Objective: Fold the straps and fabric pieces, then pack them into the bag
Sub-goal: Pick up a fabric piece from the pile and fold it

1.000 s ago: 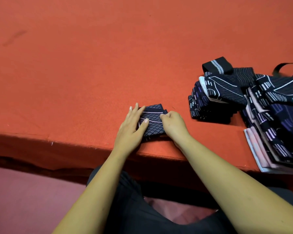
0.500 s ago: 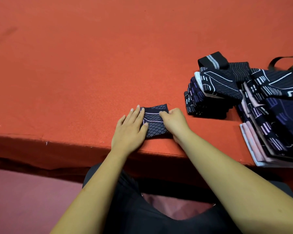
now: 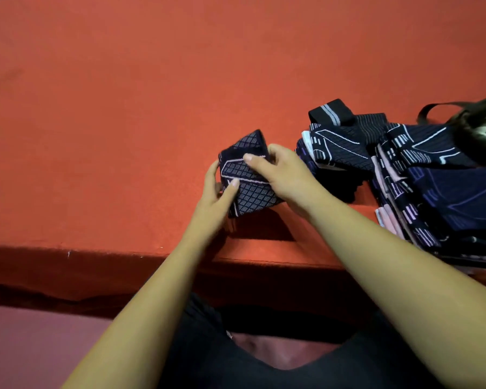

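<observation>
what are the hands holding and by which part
Both hands hold the folded patterned fabric piece: the left hand grips its left edge, the right hand pinches its right edge.

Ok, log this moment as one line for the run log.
phase: folding | left hand: grips folded patterned piece | right hand: pinches its top | piece: tilted up above red table | folded stack: at right on table
</observation>
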`<act>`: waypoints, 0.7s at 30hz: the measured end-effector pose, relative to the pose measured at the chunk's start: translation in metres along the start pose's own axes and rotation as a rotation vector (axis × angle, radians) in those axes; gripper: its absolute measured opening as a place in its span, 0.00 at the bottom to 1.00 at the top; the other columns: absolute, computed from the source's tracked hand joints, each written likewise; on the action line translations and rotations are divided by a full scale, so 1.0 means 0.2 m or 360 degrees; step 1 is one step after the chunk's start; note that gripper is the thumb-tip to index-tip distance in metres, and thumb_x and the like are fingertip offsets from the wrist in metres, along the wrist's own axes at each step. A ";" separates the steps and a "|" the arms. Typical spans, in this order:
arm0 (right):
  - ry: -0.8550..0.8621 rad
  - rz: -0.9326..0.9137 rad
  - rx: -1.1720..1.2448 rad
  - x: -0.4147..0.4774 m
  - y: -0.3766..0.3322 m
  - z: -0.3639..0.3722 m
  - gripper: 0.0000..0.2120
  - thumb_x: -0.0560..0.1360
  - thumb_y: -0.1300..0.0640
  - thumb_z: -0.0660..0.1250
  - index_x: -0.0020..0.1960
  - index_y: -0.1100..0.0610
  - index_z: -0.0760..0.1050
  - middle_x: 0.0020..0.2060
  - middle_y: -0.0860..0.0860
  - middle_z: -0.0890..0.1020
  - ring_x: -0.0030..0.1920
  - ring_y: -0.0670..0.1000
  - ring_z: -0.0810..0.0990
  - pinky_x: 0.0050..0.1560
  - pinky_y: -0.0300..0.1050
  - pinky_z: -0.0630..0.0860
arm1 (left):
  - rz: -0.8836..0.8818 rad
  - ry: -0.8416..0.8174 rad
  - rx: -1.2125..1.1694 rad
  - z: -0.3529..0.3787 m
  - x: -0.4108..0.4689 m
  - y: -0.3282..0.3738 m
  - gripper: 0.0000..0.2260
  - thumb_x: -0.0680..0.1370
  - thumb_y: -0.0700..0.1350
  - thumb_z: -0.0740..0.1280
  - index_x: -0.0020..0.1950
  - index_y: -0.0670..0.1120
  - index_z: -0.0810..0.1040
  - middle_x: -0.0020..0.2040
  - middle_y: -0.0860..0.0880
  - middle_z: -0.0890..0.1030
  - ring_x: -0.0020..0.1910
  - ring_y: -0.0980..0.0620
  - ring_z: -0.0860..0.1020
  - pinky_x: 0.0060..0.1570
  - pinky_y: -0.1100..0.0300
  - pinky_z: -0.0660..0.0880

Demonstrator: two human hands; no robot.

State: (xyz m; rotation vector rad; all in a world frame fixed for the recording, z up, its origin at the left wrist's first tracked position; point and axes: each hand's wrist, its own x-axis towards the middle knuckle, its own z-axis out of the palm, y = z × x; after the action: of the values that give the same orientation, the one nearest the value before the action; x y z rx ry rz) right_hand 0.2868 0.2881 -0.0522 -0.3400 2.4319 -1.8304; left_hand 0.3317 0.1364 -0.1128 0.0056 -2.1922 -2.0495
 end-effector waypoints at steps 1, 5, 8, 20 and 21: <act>0.0041 0.0026 0.0100 0.01 -0.02 -0.05 0.15 0.73 0.46 0.71 0.48 0.58 0.78 0.44 0.53 0.85 0.45 0.52 0.84 0.51 0.54 0.79 | -0.0054 0.0001 -0.0200 0.04 0.04 0.05 0.24 0.80 0.51 0.66 0.74 0.57 0.62 0.60 0.52 0.80 0.57 0.58 0.81 0.57 0.55 0.78; 0.0134 0.0102 0.0283 0.02 -0.09 -0.30 0.10 0.75 0.54 0.71 0.53 0.59 0.80 0.48 0.56 0.86 0.48 0.53 0.85 0.51 0.51 0.81 | -0.0144 -0.0128 -0.0559 0.24 0.18 0.23 0.24 0.77 0.44 0.67 0.73 0.53 0.68 0.60 0.46 0.82 0.53 0.48 0.82 0.51 0.50 0.80; 0.0318 0.0160 0.0280 0.03 -0.12 -0.51 0.08 0.74 0.55 0.73 0.49 0.59 0.80 0.43 0.55 0.86 0.42 0.52 0.85 0.43 0.47 0.81 | -0.0159 -0.0138 -0.0503 0.42 0.25 0.35 0.19 0.79 0.39 0.67 0.68 0.50 0.70 0.46 0.49 0.84 0.40 0.51 0.82 0.38 0.58 0.79; 0.0829 0.0384 -0.0340 0.03 0.04 -1.36 0.15 0.75 0.51 0.71 0.35 0.56 0.73 0.31 0.54 0.76 0.32 0.51 0.74 0.35 0.42 0.70 | -0.0136 -0.0440 0.0175 1.20 0.49 0.62 0.25 0.75 0.42 0.67 0.70 0.53 0.64 0.47 0.46 0.81 0.37 0.47 0.80 0.42 0.49 0.81; 0.0849 0.0408 -0.0390 0.04 0.07 -1.41 0.14 0.75 0.52 0.71 0.35 0.57 0.74 0.31 0.54 0.76 0.34 0.51 0.74 0.35 0.42 0.69 | -0.0127 -0.0477 0.0227 1.25 0.50 0.61 0.24 0.74 0.42 0.66 0.68 0.54 0.65 0.45 0.46 0.81 0.36 0.47 0.80 0.42 0.49 0.82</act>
State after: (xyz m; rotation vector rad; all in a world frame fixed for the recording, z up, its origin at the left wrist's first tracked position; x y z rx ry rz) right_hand 0.2230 0.5542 0.0147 0.4949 2.8704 -1.6737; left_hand 0.2177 0.3844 0.0029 -0.2165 -2.5497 -2.0438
